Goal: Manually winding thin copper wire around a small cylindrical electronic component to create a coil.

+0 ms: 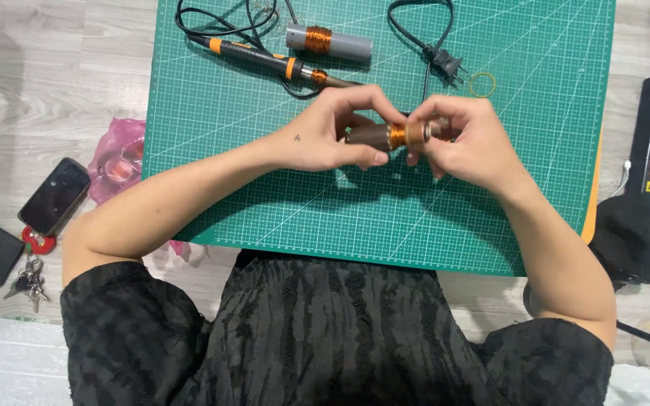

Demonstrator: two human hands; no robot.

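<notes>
Copper wire already bands the middle of the brown tube (385, 136) you hold level over the centre of the green cutting mat (536, 188). Your left hand (323, 135) clamps the tube's left end, while your right hand (466, 141) pinches the right end, fingertips working at the coil's edge. The winding looks narrow, so I judge more turns remain. At twelve o'clock a grey tube (330, 42) with its own coil lies finished-looking, just above the soldering iron (276, 62), untouched. A yellow rubber band (481, 84) sits at one o'clock.
</notes>
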